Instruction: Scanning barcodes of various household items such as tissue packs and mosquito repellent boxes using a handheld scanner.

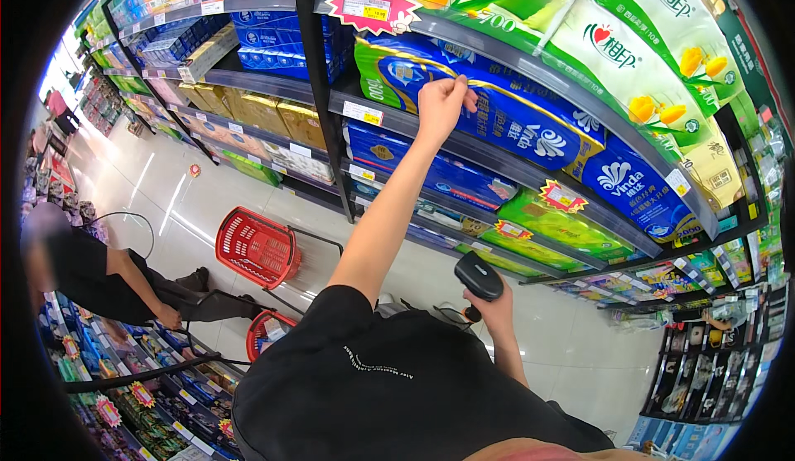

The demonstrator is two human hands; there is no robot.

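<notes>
My left hand reaches up to a blue Vinda toilet paper pack on the shelf, its fingers closed at the pack's yellow strap-like edge. Whether they grip the strap cannot be told. My right hand, lower and nearer my body, is shut on a black handheld scanner. Another blue Vinda pack lies to the right on the same shelf. Above are large white and green paper packs. A pink price sign hangs on the upper shelf's edge.
A red shopping basket on wheels stands on the floor at left, with a second red basket near my side. Another person in dark clothes stands at the left. Shelves of goods run along both sides. Dark shelf uprights divide the bays.
</notes>
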